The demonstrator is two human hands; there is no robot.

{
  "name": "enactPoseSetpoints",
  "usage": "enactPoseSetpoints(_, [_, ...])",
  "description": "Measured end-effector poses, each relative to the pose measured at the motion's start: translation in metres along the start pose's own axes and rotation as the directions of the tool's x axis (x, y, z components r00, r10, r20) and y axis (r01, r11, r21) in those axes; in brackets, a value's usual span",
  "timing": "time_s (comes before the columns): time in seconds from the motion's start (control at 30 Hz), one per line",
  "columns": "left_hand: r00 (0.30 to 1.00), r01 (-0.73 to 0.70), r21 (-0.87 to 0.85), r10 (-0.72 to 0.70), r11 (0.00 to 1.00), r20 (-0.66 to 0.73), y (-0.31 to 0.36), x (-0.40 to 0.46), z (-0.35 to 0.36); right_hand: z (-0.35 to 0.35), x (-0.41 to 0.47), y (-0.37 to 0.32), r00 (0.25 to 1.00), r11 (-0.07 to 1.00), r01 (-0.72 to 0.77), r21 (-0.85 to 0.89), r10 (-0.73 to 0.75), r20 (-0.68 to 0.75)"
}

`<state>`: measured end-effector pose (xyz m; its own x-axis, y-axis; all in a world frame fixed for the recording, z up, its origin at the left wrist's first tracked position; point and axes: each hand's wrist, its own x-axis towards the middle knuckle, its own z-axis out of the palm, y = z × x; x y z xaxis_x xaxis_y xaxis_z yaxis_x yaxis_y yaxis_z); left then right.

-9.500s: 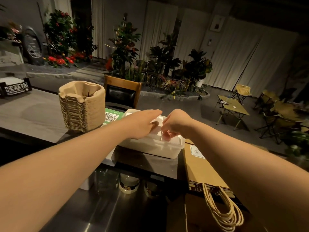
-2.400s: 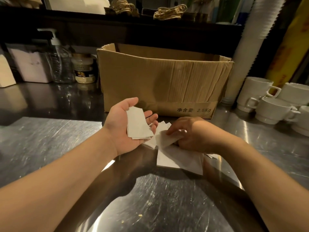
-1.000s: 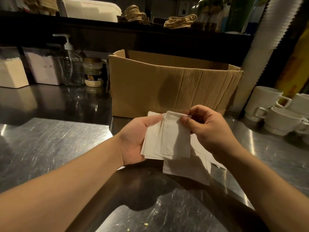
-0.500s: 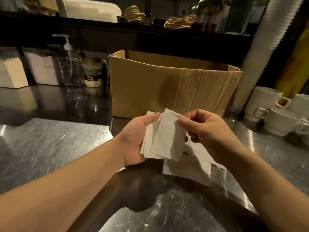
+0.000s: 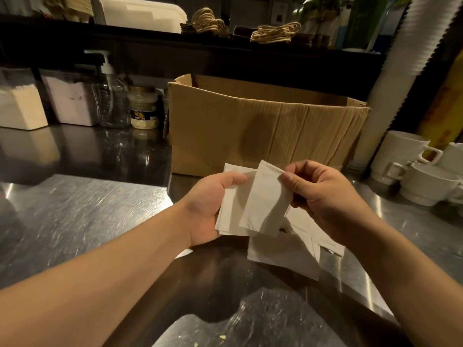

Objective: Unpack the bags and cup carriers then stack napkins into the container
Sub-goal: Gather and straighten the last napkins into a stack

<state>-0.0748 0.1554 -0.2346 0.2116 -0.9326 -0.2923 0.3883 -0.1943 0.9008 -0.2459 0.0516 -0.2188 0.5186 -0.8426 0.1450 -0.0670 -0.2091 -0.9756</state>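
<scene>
My left hand [image 5: 209, 204] grips a small stack of white napkins [image 5: 231, 216] between thumb and fingers, above the steel counter. My right hand [image 5: 323, 196] pinches the top corner of one more napkin [image 5: 265, 204], which lies tilted across the front of that stack. Several loose napkins [image 5: 288, 251] lie on the counter just below both hands. The white lidded container [image 5: 144, 12] sits on the upper shelf at the back, with paper bag handles [image 5: 274, 33] to its right.
An open cardboard box [image 5: 263, 131] stands right behind the hands. White mugs [image 5: 421, 171] are at the right, beside a tall stack of white cups [image 5: 400, 71]. A pump bottle [image 5: 111, 96], a jar [image 5: 144, 110] and white bins [image 5: 20, 106] line the left back.
Since a second ago my right hand has tilted the single napkin and slid it slightly left over the stack in my left hand. The pile on the counter has not moved.
</scene>
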Motion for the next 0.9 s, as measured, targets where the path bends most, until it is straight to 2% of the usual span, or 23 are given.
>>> enactPoseSetpoints(0.23, [0.999,-0.034,0.042,0.035,0.999,-0.029,0.001,0.0,0.0,-0.005,0.003,-0.003,1.0,1.0,-0.022,-0.006,0.022,-0.012])
enactPoseSetpoints(0.37, [0.987,-0.134,0.104,0.142,0.986,-0.076,0.0,-0.001,0.003,-0.007,0.004,-0.004,1.0,0.999,-0.02,-0.042,0.02,0.009])
enactPoseSetpoints(0.47, [0.972,-0.175,0.101,0.188,0.979,-0.139,-0.001,0.0,0.003,-0.011,0.003,-0.007,0.992,0.993,-0.065,0.098,0.054,0.111])
enactPoseSetpoints(0.6, [0.974,-0.164,0.047,0.17,0.985,-0.148,0.001,-0.001,0.002,-0.022,-0.001,-0.014,0.949,0.953,-0.058,0.297,-0.04,0.314])
enactPoseSetpoints(0.77, [0.968,-0.237,0.042,0.239,0.971,-0.075,0.01,0.001,-0.005,-0.026,-0.004,-0.014,0.859,0.932,-0.104,0.348,-0.092,0.503])
enactPoseSetpoints(0.83, [0.958,-0.28,0.018,0.281,0.96,-0.056,0.011,0.0,-0.005,-0.021,-0.004,-0.014,0.887,0.944,-0.105,0.312,-0.053,0.459])
enactPoseSetpoints(0.9, [0.953,-0.299,-0.047,0.295,0.953,-0.07,0.01,0.0,-0.006,-0.015,-0.004,-0.014,0.938,0.953,-0.095,0.288,-0.011,0.347])
